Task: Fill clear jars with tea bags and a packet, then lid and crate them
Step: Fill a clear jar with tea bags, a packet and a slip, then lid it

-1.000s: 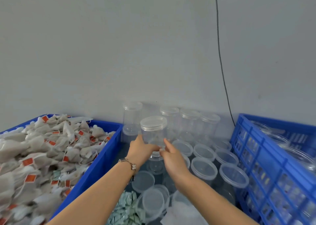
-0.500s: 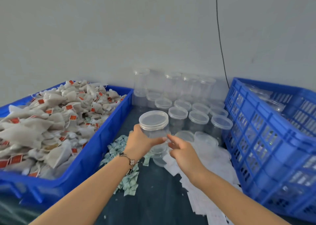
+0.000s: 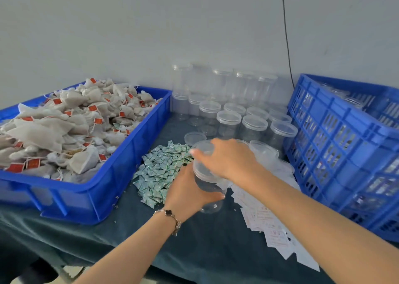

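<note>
An empty clear jar (image 3: 206, 181) is held above the dark table cloth, with my left hand (image 3: 186, 192) wrapped around its body from the left. My right hand (image 3: 226, 158) covers the jar's clear lid (image 3: 203, 148) from above, fingers closed over its rim. White tea bags with red tags (image 3: 71, 126) are heaped in a blue tray (image 3: 103, 188) at the left. A pile of small green packets (image 3: 160, 168) lies just left of the jar. The blue slatted crate (image 3: 345, 150) stands at the right.
Several lidded empty jars (image 3: 228, 119) stand in rows against the wall, some stacked. One loose lid (image 3: 195, 137) lies beyond the packets. White paper slips (image 3: 269, 225) are scattered under my right forearm. A black cable (image 3: 287, 35) hangs down the wall.
Both hands have brought the jar down and toward me, away from the jar rows. My right hand has moved from beside the jar onto its lid.
</note>
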Action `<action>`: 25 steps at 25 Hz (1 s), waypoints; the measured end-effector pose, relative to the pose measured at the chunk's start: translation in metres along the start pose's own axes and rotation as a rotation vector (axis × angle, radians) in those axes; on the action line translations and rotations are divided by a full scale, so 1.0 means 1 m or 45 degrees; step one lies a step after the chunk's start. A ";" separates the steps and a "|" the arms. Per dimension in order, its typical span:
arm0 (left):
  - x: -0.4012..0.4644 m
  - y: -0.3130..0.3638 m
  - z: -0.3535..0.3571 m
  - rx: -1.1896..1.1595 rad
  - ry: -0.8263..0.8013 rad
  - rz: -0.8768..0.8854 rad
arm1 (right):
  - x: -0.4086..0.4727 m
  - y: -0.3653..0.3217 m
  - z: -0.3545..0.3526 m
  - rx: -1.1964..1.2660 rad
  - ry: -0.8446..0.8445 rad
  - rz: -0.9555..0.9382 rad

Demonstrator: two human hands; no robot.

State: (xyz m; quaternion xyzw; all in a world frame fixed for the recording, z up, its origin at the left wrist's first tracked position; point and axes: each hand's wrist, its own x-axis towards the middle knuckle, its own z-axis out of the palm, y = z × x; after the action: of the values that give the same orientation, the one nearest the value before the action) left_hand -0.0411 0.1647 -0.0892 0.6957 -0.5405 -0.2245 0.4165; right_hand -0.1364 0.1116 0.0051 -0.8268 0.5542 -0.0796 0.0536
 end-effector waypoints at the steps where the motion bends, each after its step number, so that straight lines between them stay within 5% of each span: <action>1: -0.003 -0.003 0.002 -0.033 0.009 -0.006 | 0.000 -0.009 0.004 -0.209 -0.024 -0.059; 6: -0.001 -0.016 0.005 -0.145 -0.027 -0.086 | 0.003 -0.019 0.008 -0.282 -0.048 -0.190; 11: 0.002 -0.025 -0.002 -0.213 -0.124 0.046 | 0.005 -0.001 -0.018 0.068 -0.691 -0.569; 14: 0.002 -0.024 0.000 -0.247 -0.103 0.087 | 0.008 -0.011 -0.023 0.247 -0.388 -0.466; 16: 0.003 -0.025 0.002 -0.274 -0.099 0.075 | 0.010 -0.019 -0.014 -0.320 -0.161 -0.382; 18: 0.004 -0.026 0.002 -0.290 -0.100 0.051 | 0.008 -0.025 -0.010 -0.623 -0.322 -0.284; 22: 0.007 -0.030 0.001 -0.290 -0.140 0.058 | 0.014 -0.021 -0.042 -0.306 -0.539 -0.509; 25: 0.008 -0.033 0.001 -0.325 -0.165 0.055 | 0.030 -0.003 -0.079 0.077 0.040 -0.560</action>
State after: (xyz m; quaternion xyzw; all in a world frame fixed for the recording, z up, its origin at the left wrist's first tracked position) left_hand -0.0210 0.1585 -0.1155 0.6093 -0.5483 -0.3268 0.4704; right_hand -0.1378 0.0850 0.0852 -0.9244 0.3587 -0.1189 0.0509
